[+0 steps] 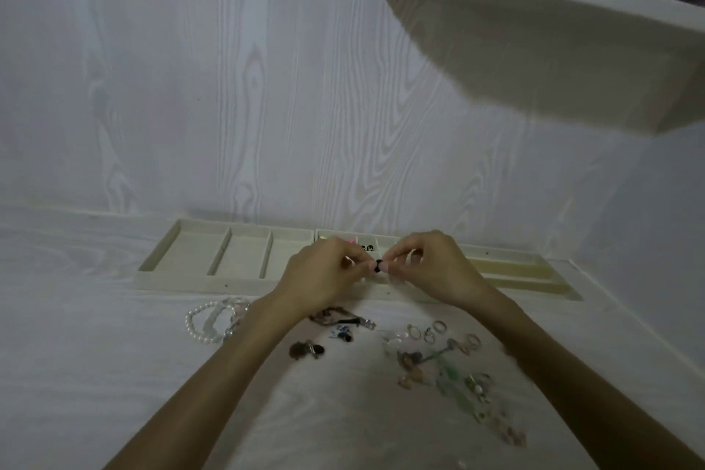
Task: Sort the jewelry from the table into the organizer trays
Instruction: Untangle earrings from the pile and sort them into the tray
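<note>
Left hand [324,271] and right hand [431,267]: raised together over the middle tray [381,288], fingertips of both pinching one small dark piece [378,266] between them, kind too small to tell, perhaps an earring or stud; piece held clear of the tray, above its front cells; middle tray already holds a few small items in its rear cells, one pink, some dark; left tray [183,275], three long cells, nothing seen in them; right tray [534,275], long slots, contents not clear; on the surface [95,317] nearer the person, unsorted: pearl bracelets [206,322] at left, dark pieces [307,349] at centre, rings [438,330] and a mixed heap [465,382] at right; step judged: readying the dark piece for a small cell, task early; next move calls for lowering it into one cell and letting go cleanly, without disturbing its neighbours.
</note>
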A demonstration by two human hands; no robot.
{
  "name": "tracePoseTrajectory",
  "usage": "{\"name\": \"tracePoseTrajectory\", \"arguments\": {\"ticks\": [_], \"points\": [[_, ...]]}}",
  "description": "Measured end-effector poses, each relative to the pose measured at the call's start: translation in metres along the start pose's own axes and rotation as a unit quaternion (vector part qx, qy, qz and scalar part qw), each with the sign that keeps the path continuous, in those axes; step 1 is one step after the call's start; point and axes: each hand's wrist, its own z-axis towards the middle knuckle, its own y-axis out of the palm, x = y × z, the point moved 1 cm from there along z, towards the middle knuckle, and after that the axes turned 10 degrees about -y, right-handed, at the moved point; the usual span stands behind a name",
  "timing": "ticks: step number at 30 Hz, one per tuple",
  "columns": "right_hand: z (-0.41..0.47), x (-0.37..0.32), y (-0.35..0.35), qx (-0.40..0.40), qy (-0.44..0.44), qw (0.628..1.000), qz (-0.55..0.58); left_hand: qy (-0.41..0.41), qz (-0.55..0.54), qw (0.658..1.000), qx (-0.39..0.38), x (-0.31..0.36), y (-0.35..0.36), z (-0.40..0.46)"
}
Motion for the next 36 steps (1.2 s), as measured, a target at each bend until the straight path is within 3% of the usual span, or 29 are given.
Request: {"name": "tracePoseTrajectory", "arguments": {"ticks": [3, 6, 11, 19, 36], "points": [[0.028, 0.007, 0.004, 0.0, -0.014, 0.998, -0.055, -0.027, -0.012, 0.999, 0.019, -0.019, -0.007, 0.016], [0.053, 0.018, 0.002, -0.004, -0.019, 0.99, -0.14, -0.074, 0.072, 0.994, 0.034, -0.045, -0.011, 0.026], [0.082, 0.035, 0.016, -0.093, -0.005, 0.97, -0.223, -0.115, 0.122, 0.986, 0.01, -0.07, -0.007, 0.033], [0.092, 0.05, 0.047, -0.151, 0.004, 0.952, -0.265, -0.135, 0.094, 0.986, -0.038, -0.08, 0.001, 0.038], [0.095, 0.051, 0.043, -0.14, 0.007, 0.955, -0.262, -0.144, 0.082, 0.984, -0.061, -0.074, -0.006, 0.036]]}}
